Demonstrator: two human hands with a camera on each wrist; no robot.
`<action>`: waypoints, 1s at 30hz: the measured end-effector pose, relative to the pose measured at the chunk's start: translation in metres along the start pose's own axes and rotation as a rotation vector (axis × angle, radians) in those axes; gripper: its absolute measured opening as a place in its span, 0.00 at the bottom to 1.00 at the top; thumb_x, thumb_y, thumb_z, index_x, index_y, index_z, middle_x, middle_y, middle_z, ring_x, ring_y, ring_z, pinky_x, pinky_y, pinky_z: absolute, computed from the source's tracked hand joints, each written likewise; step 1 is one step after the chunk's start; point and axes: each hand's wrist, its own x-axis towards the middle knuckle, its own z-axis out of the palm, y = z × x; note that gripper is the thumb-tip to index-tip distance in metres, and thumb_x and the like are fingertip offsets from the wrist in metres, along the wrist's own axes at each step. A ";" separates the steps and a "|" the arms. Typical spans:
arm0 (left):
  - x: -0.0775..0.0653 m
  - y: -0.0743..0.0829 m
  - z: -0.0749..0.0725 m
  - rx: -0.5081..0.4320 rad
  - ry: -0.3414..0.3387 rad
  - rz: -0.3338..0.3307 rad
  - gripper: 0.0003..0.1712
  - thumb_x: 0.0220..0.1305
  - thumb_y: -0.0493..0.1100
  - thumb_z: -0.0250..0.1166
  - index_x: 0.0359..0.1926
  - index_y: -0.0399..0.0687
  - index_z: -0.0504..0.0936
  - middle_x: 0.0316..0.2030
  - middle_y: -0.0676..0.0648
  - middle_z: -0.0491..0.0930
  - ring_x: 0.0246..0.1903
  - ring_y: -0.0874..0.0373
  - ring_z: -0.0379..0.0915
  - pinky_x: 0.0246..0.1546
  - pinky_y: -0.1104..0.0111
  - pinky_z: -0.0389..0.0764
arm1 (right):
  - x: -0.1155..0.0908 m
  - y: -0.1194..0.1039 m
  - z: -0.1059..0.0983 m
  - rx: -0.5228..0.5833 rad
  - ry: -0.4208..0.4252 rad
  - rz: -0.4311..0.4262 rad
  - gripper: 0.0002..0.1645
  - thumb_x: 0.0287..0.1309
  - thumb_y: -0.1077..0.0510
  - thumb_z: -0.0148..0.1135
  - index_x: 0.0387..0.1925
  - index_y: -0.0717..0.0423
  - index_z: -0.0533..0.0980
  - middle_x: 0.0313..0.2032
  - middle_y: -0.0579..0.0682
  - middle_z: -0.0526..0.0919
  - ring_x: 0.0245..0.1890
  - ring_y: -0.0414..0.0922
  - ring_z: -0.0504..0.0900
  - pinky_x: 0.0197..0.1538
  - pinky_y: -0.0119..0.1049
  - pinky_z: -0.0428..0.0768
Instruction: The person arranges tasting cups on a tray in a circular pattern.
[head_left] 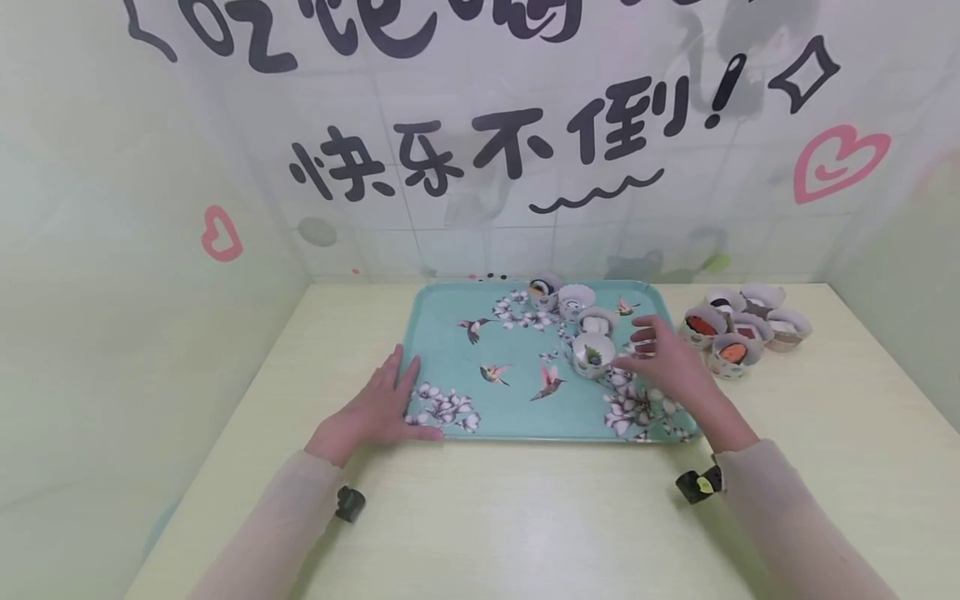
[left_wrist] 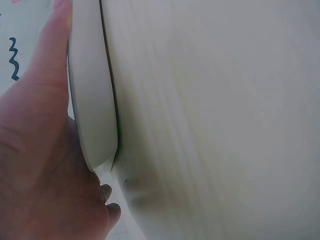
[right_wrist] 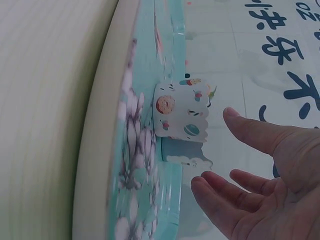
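My left hand (head_left: pixel 375 408) rests at the front left corner of a turquoise tray (head_left: pixel 517 425), fingers straight along its left rim and thumb by the front rim. The tray is printed with birds and blossoms. A diagonal row of several paper baking cups stands on it, from the back middle toward the right. The nearest paper cup (head_left: pixel 592 357) holds something small and green; in the right wrist view its printed side (right_wrist: pixel 180 111) shows. Just right of this cup hovers my right hand (head_left: pixel 667 362), fingers and thumb spread apart, nothing between them.
Right of the tray, several more filled paper cups (head_left: pixel 731 360) cluster on the pale wooden table (head_left: pixel 525 517). Some hold red or orange pieces. Behind stands a white wall (head_left: pixel 480 242) with large black characters; pale side walls flank the table.
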 end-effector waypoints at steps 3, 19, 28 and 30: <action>-0.001 0.000 0.000 -0.009 -0.004 -0.002 0.77 0.46 0.78 0.68 0.79 0.39 0.39 0.78 0.31 0.27 0.78 0.32 0.32 0.75 0.41 0.52 | -0.003 0.002 -0.006 0.009 0.011 0.001 0.46 0.63 0.50 0.67 0.72 0.65 0.56 0.64 0.68 0.70 0.64 0.65 0.72 0.63 0.59 0.76; 0.000 0.000 -0.001 0.004 0.008 0.013 0.76 0.46 0.77 0.68 0.79 0.37 0.40 0.78 0.29 0.29 0.77 0.31 0.33 0.75 0.41 0.52 | -0.021 0.032 -0.041 -0.012 0.134 -0.037 0.43 0.62 0.49 0.68 0.68 0.68 0.59 0.60 0.72 0.72 0.60 0.70 0.74 0.58 0.62 0.78; 0.000 0.002 -0.001 0.003 -0.009 -0.002 0.77 0.46 0.79 0.67 0.79 0.39 0.39 0.78 0.30 0.27 0.77 0.31 0.32 0.74 0.40 0.54 | -0.031 0.052 -0.062 -0.016 0.190 0.028 0.47 0.65 0.44 0.64 0.69 0.72 0.58 0.60 0.73 0.73 0.61 0.70 0.73 0.56 0.59 0.79; 0.000 0.002 -0.001 0.001 -0.005 0.000 0.77 0.46 0.79 0.67 0.79 0.38 0.39 0.78 0.30 0.27 0.77 0.30 0.32 0.74 0.39 0.55 | -0.033 0.056 -0.066 -0.032 0.202 0.037 0.47 0.65 0.44 0.64 0.69 0.72 0.58 0.61 0.73 0.72 0.61 0.70 0.73 0.54 0.58 0.80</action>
